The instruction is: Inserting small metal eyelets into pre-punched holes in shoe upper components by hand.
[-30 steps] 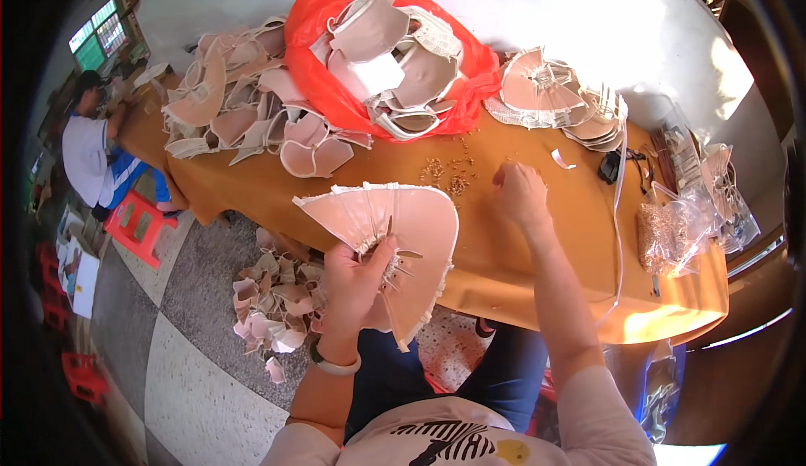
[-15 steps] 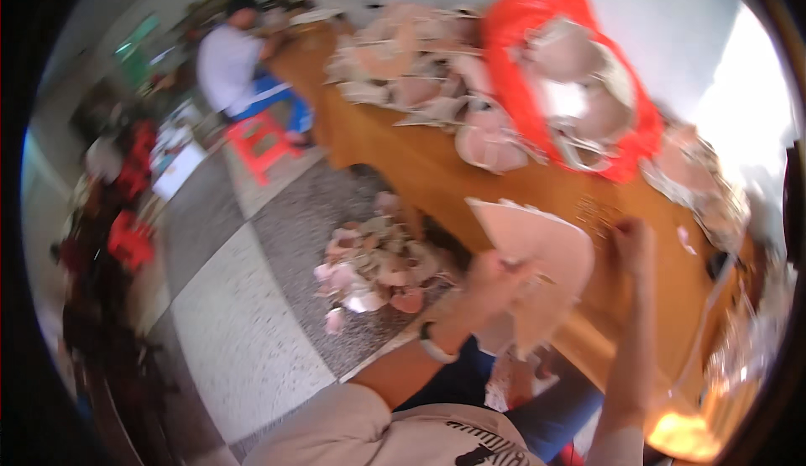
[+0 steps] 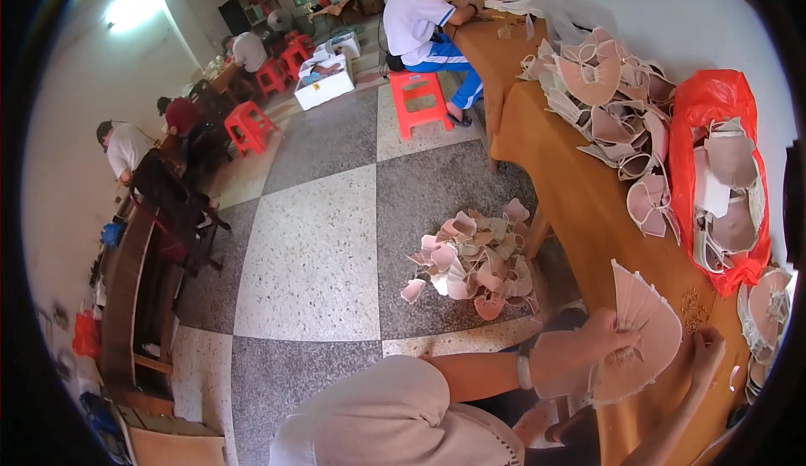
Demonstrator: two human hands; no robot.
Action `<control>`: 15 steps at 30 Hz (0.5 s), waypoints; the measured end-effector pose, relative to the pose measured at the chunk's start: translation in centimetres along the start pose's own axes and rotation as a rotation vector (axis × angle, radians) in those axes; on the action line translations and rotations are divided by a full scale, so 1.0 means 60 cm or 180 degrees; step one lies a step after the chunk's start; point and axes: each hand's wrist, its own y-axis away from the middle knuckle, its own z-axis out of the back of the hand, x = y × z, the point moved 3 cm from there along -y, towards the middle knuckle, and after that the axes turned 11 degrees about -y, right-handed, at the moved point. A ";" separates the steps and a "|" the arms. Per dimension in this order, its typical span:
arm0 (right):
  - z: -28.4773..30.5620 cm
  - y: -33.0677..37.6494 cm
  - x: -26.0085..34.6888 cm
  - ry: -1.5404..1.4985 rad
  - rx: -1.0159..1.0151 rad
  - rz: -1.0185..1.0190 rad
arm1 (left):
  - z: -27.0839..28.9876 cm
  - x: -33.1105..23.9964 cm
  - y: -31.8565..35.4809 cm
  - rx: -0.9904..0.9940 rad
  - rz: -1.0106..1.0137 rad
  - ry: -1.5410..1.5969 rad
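My left hand (image 3: 601,337) is closed around a fan-shaped pink bra cup piece (image 3: 653,340), with ridged folds and a pale stitched edge. The piece stands tilted above the brown tabletop, its folds gathered at my fingers. My right hand (image 3: 709,350) is just right of it, low over the table, its fingertips drawn together. Whatever they may pinch is too small to make out. Beside those fingertips, a scatter of tiny brass-coloured bits (image 3: 693,308) lies on the table.
Beyond my hands, a red plastic bag (image 3: 724,88) holds pink bra cups. A heap of bras (image 3: 598,88) lies further along the brown table (image 3: 579,206). Below, a pile of cup pieces (image 3: 470,256) covers part of the floor. A co-worker (image 3: 411,25) sits on a red stool (image 3: 417,101).
My view has swung left, so the table and both hands now appear further right and more of the room shows. The pink piece stays in my left hand; my right stays by the tiny bits.
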 end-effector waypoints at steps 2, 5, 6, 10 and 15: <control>0.001 0.001 -0.005 -0.0041 -0.0106 0.0100 | -0.008 -0.002 -0.001 0.0302 0.0513 -0.0034; 0.004 0.010 0.005 -0.0136 -0.0372 0.0328 | -0.020 0.012 -0.002 0.0304 0.0558 -0.0053; 0.003 0.009 0.008 -0.0161 -0.0349 0.0331 | -0.023 0.024 0.000 0.0274 0.0570 -0.0062; 0.012 0.015 -0.008 -0.0026 -0.0247 0.0108 | -0.027 0.043 -0.003 0.0073 0.0254 -0.0399; 0.012 0.032 -0.012 -0.0009 -0.0294 0.0056 | -0.021 0.021 0.024 0.0142 0.0333 -0.0388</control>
